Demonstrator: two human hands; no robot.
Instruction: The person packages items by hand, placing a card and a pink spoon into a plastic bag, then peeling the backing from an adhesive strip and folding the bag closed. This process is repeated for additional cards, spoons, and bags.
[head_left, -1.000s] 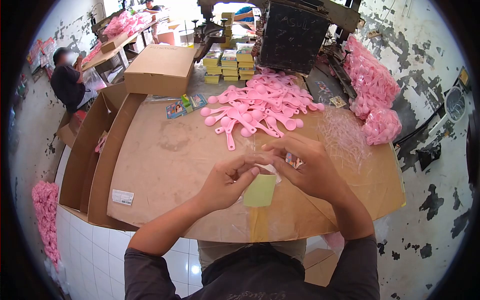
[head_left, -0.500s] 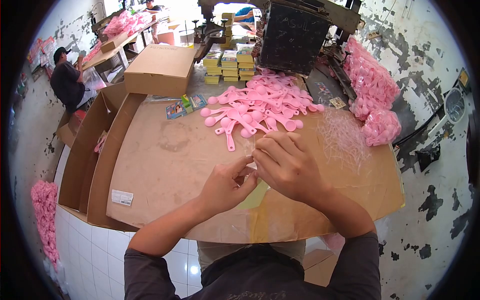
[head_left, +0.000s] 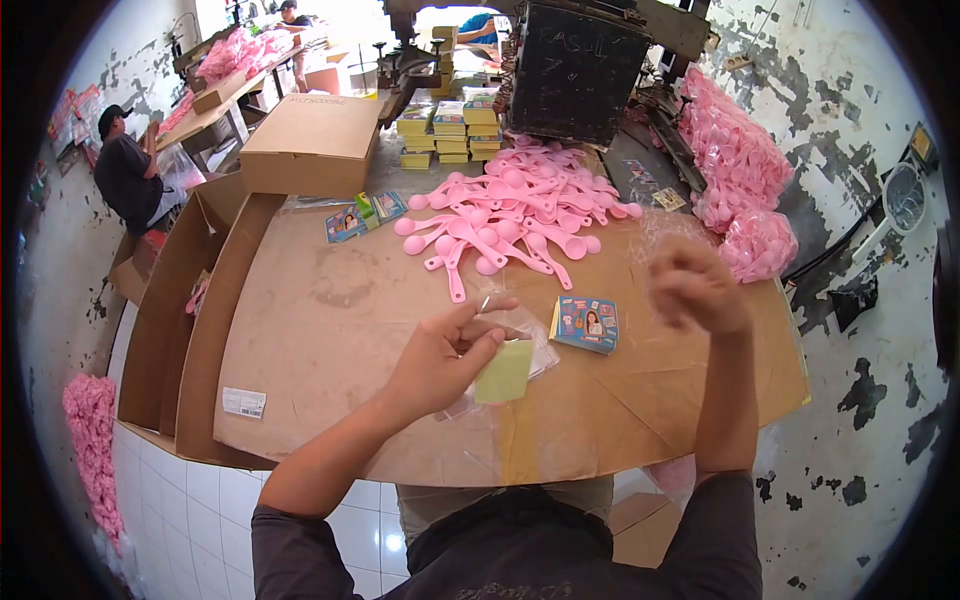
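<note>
Near the middle of the cardboard-covered table, my left hand pinches a small clear plastic bag. A pale green card shows at its fingertips, beside more clear plastic. To the right of these lies a small stack of printed cards. My right hand is raised over the right side of the table, blurred, with its fingers curled; what it holds, if anything, is unclear. Beyond both hands spreads a heap of pink spoons.
A black machine box stands behind the spoons. Card stacks and a closed carton are at the back. Bagged pink spoons line the right, an open carton the left. A person sits far left.
My hands have come apart: the right has moved right, away from the left. The card stack and the green card, earlier mostly hidden, now show. The view has shifted slightly.
</note>
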